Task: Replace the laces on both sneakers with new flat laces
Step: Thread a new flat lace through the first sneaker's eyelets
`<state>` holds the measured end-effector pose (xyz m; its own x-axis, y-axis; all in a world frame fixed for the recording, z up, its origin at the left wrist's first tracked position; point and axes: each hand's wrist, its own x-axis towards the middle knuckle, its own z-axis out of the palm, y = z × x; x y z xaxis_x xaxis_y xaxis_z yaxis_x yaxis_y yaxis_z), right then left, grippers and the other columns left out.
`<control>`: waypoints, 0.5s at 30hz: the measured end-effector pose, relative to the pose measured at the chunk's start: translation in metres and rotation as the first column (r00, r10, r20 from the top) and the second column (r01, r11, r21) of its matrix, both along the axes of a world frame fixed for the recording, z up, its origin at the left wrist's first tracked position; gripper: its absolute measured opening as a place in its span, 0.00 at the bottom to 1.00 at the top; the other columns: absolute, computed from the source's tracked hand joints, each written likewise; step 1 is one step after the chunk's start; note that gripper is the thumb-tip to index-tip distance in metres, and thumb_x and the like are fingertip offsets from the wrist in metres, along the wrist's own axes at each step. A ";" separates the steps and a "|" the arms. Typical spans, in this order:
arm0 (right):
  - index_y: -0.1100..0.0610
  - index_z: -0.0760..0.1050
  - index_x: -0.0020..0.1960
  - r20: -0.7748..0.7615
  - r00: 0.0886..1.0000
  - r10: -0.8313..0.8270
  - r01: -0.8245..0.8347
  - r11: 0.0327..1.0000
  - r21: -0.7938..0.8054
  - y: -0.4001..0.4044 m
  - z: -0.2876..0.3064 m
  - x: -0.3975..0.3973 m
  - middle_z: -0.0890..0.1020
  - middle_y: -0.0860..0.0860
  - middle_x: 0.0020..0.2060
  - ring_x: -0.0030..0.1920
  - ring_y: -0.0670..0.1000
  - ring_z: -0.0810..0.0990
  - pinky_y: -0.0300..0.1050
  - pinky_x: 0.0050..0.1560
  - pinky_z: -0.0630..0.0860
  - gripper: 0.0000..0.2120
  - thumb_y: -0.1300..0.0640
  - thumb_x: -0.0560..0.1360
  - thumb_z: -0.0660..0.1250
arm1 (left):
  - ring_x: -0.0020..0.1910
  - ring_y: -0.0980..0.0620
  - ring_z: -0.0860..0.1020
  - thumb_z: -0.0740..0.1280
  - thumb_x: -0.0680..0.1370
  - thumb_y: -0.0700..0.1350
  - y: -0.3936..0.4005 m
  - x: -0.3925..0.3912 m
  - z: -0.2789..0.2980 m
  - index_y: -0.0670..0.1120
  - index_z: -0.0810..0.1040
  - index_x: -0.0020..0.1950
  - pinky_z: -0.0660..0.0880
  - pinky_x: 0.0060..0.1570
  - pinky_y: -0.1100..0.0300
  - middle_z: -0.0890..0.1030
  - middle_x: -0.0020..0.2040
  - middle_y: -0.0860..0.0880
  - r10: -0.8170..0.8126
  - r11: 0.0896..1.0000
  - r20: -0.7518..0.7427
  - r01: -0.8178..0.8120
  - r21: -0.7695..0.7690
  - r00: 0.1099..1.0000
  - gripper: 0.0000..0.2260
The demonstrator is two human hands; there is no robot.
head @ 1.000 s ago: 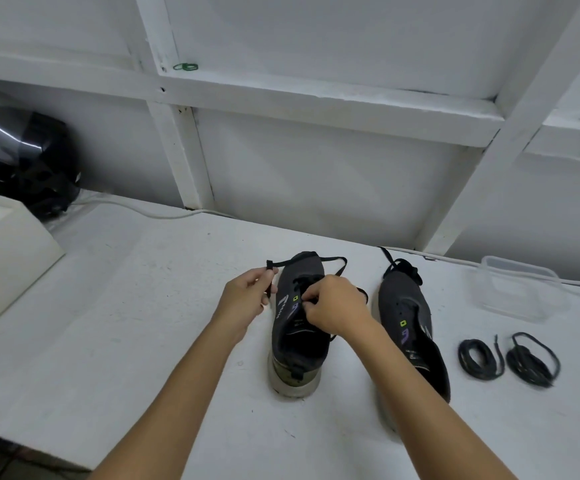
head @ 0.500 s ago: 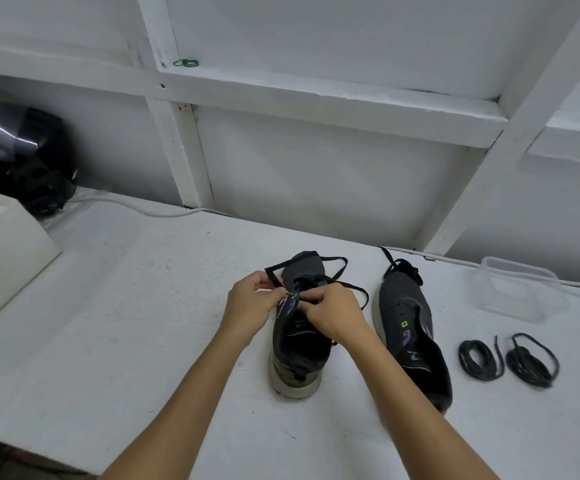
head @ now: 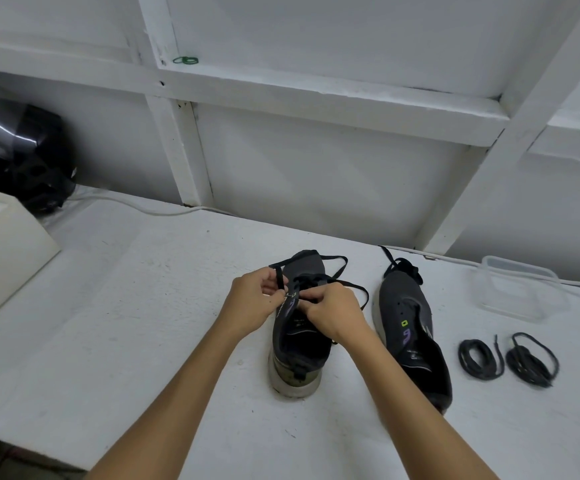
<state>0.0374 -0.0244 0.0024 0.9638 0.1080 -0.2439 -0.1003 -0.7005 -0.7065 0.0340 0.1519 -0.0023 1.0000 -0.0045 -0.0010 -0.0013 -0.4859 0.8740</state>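
Dark knit sneaker (head: pixel 299 344) on white table (head: pixel 108 341): left hand (head: pixel 257 301) pinching its flat black lace (head: pixel 279 277), right hand (head: pixel 333 311) gripping lace at the eyelets.

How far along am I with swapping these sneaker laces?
Nothing looks finished. Both hands, left hand and right hand, pinch the flat black lace on the left dark sneaker. The right dark sneaker looks mostly unlaced; two coiled black laces wait beside it.

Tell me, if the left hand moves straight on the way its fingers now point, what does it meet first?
The left hand points rightward across the left sneaker, so it would probably meet the right hand first; their fingers look nearly touching over the lace, though depth is unclear.
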 end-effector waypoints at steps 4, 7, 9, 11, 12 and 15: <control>0.41 0.85 0.54 0.010 1.000 -0.006 0.006 1.000 -0.002 0.001 -0.001 0.000 0.86 0.43 0.48 0.50 0.47 0.80 0.40 0.47 0.74 0.08 0.48 0.78 0.70 | 0.44 0.60 0.82 0.73 0.76 0.40 0.001 0.004 0.002 0.50 0.82 0.51 0.78 0.47 0.69 0.85 0.44 0.53 -0.022 1.000 0.006 0.022 -0.007 1.000 0.07; 0.41 0.85 0.55 0.005 1.000 -0.005 0.005 1.000 -0.006 0.000 -0.001 0.000 0.86 0.43 0.49 0.51 0.47 0.80 0.40 0.49 0.75 0.08 0.48 0.78 0.70 | 0.44 0.60 0.82 0.73 0.76 0.40 0.002 0.006 0.002 0.53 0.82 0.50 0.77 0.46 0.70 0.85 0.44 0.54 -0.042 0.999 0.008 0.042 -0.008 0.999 0.08; 0.41 0.85 0.55 0.006 1.000 -0.002 0.002 1.000 -0.009 0.000 -0.001 0.000 0.86 0.43 0.49 0.52 0.47 0.80 0.41 0.50 0.76 0.08 0.47 0.78 0.70 | 0.44 0.60 0.82 0.73 0.75 0.40 0.003 0.006 0.003 0.54 0.81 0.49 0.77 0.47 0.71 0.85 0.44 0.54 -0.055 0.998 0.012 0.055 -0.002 0.998 0.08; 0.41 0.85 0.56 0.008 1.000 -0.002 0.002 1.000 -0.012 0.000 -0.001 0.000 0.86 0.43 0.50 0.52 0.47 0.81 0.41 0.50 0.76 0.08 0.47 0.78 0.70 | 0.44 0.61 0.82 0.73 0.75 0.40 0.003 0.007 0.003 0.54 0.81 0.49 0.77 0.47 0.71 0.85 0.44 0.55 -0.069 0.997 0.021 0.069 0.020 0.997 0.08; 0.41 0.85 0.56 0.008 1.000 -0.001 0.001 1.000 -0.014 0.000 -0.001 0.000 0.86 0.44 0.50 0.52 0.48 0.81 0.41 0.50 0.76 0.09 0.48 0.78 0.70 | 0.44 0.61 0.82 0.73 0.75 0.40 0.003 0.008 0.004 0.54 0.81 0.49 0.77 0.47 0.71 0.84 0.44 0.55 -0.077 0.996 0.027 0.076 0.037 0.997 0.08; 0.42 0.85 0.57 0.009 1.000 0.000 0.000 1.000 -0.021 0.001 0.000 0.000 0.86 0.44 0.50 0.52 0.48 0.81 0.40 0.49 0.74 0.09 0.48 0.78 0.70 | 0.44 0.61 0.82 0.73 0.75 0.39 0.002 0.009 0.004 0.53 0.81 0.49 0.76 0.47 0.71 0.84 0.45 0.55 -0.100 0.994 0.036 0.097 0.056 0.994 0.09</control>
<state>0.0373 -0.0236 0.0019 0.9660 0.1030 -0.2370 -0.0937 -0.7152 -0.6927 0.0434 0.1538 0.0020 0.9940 -0.1039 0.0343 -0.0844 -0.5287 0.8446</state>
